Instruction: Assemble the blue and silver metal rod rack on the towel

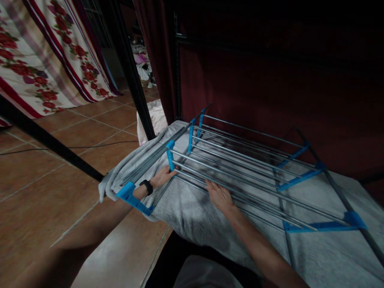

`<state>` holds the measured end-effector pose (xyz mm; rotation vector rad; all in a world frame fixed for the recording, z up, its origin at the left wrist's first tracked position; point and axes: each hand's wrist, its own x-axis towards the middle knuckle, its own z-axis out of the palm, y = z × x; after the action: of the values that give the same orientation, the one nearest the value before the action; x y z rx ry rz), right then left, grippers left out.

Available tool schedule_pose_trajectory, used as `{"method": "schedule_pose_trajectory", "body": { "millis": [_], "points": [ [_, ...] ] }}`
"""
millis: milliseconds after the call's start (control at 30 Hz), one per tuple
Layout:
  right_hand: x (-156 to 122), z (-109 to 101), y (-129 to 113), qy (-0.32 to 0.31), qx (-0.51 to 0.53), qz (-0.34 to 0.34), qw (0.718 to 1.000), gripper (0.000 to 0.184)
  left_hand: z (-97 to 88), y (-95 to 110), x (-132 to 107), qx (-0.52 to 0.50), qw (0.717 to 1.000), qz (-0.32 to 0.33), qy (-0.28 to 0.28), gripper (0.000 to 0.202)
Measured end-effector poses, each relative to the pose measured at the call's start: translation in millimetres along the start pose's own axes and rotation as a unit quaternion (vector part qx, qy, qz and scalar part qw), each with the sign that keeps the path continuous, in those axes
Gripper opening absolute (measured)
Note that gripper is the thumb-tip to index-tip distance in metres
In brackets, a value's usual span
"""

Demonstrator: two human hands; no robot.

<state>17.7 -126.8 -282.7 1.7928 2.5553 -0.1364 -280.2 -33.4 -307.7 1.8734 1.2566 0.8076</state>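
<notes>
While the left hand [164, 176] has its fingertips at the lower end of a blue bracket [170, 157], the right hand [221, 197] lies back upward over the nearest rods [210, 166], its fingers straight and close together. Whether either hand is clamped on the metal or only resting against it, I cannot tell — the undersides of both are hidden.

Bracket and rods belong to one drying rack [255, 185], lying on a grey blanket [192, 216], its long axis running roughly from ten o'clock to four. The left hand is nearer the ten o'clock end. The right hand is on the rack's near side, part-way along, with the touched bracket between ten and eleven o'clock from it. The opposite end's brackets [318, 227] are well apart from both hands, at about three.

Around the left hand, grey bars [153, 157] lie just beside it at eleven o'clock, and a corner bracket [133, 199] at eight, near the watch [147, 187] on that wrist.

Farther out from there: tiled floor [45, 172] at nine, floral cloth [54, 60] between ten and eleven, a dark red curtain [157, 60] at twelve.
</notes>
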Motion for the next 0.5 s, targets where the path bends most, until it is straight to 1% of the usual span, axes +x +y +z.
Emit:
{"method": "schedule_pose_trajectory", "body": {
  "millis": [233,400,500],
  "points": [
    [-0.8,-3.6,-2.0,-0.014,-0.006,0.006,1.000,0.052,-0.3,-1.7,1.3,0.030,1.000,0.003,-0.001,0.048],
    [-0.4,-10.9,-3.3,-0.029,0.017,0.016,0.999,0.049,-0.4,-1.2,1.3,0.038,0.999,0.002,-0.004,0.051],
    [1.3,-16.1,-3.7,-0.049,0.026,0.021,0.998,0.047,-0.5,0.1,1.3,0.039,0.999,0.002,-0.007,0.052]
  ]
}}
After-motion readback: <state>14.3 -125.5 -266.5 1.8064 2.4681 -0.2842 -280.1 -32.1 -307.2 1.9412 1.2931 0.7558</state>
